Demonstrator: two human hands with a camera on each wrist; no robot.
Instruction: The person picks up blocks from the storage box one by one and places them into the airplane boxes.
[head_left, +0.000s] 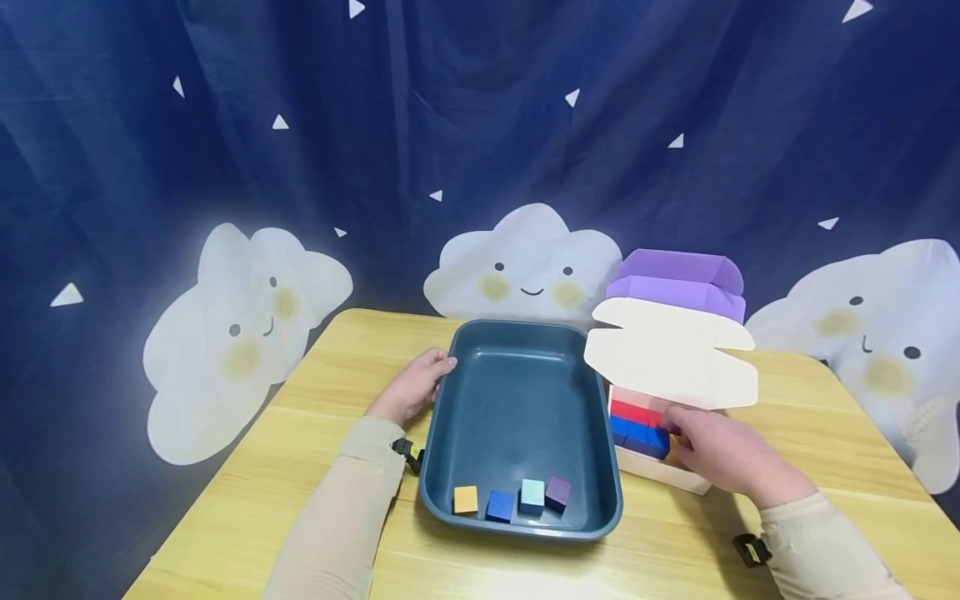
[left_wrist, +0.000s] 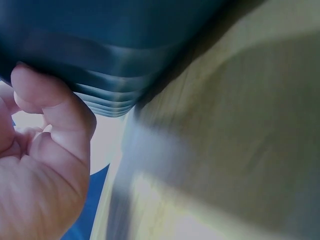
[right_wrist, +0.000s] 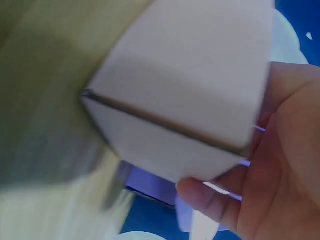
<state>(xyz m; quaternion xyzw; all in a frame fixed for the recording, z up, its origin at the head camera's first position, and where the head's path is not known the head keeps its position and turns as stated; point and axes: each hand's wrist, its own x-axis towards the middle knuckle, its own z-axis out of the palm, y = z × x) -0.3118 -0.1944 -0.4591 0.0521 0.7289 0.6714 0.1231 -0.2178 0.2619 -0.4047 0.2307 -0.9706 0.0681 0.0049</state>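
My left hand grips the left rim of a dark teal tray, thumb over the edge; in the left wrist view its curled fingers lie against the tray's outer wall. Near the tray's front edge lie an orange cube, a blue cube, a mint cube and a purple cube. My right hand reaches into an open cardboard box beside red blocks and blue blocks. Its fingertips are partly hidden, so I cannot tell whether they pinch a block.
The box's cream lid is folded back, its purple flap standing behind and the lid's left corner beside the tray's right rim. Tray and box stand on a wooden table. Behind hangs a dark blue cloth with clouds.
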